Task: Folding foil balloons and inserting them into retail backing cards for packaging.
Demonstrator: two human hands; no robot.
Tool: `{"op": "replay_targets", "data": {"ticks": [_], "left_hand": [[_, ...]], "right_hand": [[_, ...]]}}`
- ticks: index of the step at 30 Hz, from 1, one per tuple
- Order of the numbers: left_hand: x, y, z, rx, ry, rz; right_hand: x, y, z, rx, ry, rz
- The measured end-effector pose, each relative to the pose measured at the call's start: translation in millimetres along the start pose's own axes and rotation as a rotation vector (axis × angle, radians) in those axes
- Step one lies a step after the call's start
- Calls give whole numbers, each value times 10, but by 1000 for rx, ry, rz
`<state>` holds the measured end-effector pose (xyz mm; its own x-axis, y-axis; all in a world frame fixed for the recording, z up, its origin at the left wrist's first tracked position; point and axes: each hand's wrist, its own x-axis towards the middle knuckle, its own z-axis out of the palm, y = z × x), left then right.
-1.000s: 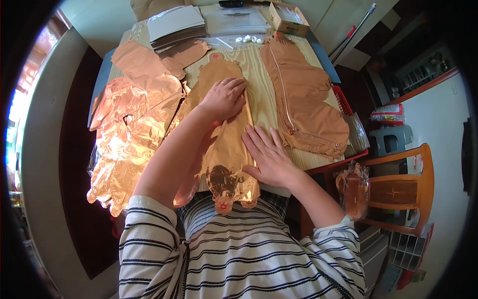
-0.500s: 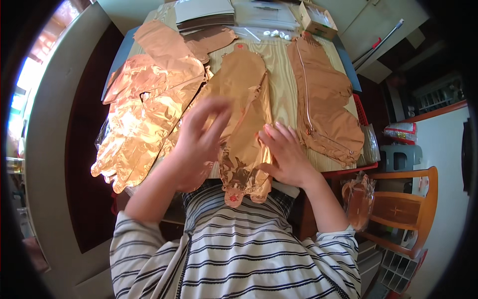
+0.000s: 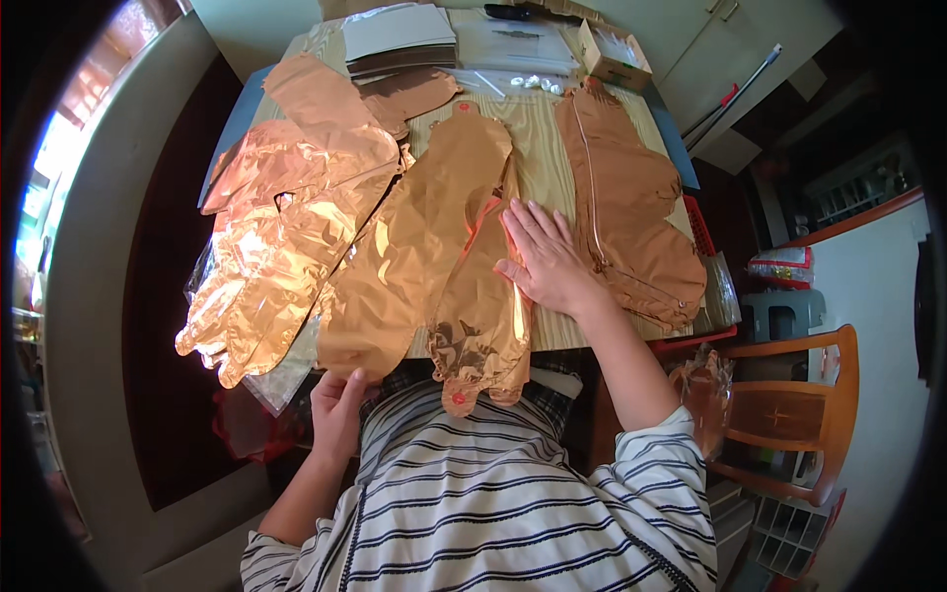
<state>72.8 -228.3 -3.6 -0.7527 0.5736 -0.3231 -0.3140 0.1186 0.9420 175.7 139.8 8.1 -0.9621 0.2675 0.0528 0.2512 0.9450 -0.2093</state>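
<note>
At the near left end of the middle foil piece [image 3: 409, 232], the foil edge is pinched between the thumb and fingers of the left hand [image 3: 335, 412]. On its right edge, the right hand [image 3: 552, 266] is laid palm down, its fingers stretched out and slightly spread, with nothing gripped between them. The middle foil piece, copper-gold and long, is spread on the table [image 3: 538, 158], its near end brought close to the striped shirt [image 3: 473, 503]. At that end a round tab [image 3: 460, 399] is marked in red. Close on the left of the foil piece, a shiny, crumpled foil heap [image 3: 296, 237] is laid. To its right, well apart, a matte folded piece [image 3: 636, 197] is placed, a pale line run along its side. Beyond its far end are set a stack of sheets [image 3: 400, 35], clear plastic packets [image 3: 518, 49], small white lumps [image 3: 538, 84] and a cardboard box [image 3: 617, 71]. Well off to its right, a wooden chair [image 3: 779, 407] is seen.
</note>
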Motion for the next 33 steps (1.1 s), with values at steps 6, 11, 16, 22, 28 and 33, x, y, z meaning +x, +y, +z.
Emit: {"op": "replay_targets", "data": {"ticks": [6, 11, 16, 22, 28, 33], "left_hand": [[256, 489, 314, 661, -354, 907], [675, 687, 800, 634, -865, 1025], [1074, 980, 729, 615, -967, 571], [1591, 665, 771, 1259, -395, 1050], [1487, 460, 978, 1374, -417, 978], [1454, 440, 1051, 1389, -397, 945]], "right_hand": [[-10, -11, -5, -2, -5, -5], [10, 18, 41, 41, 7, -1], [8, 29, 36, 20, 11, -30], [79, 15, 0, 16, 39, -43], [175, 117, -20, -34, 121, -67], [200, 105, -122, 10, 214, -92]]}}
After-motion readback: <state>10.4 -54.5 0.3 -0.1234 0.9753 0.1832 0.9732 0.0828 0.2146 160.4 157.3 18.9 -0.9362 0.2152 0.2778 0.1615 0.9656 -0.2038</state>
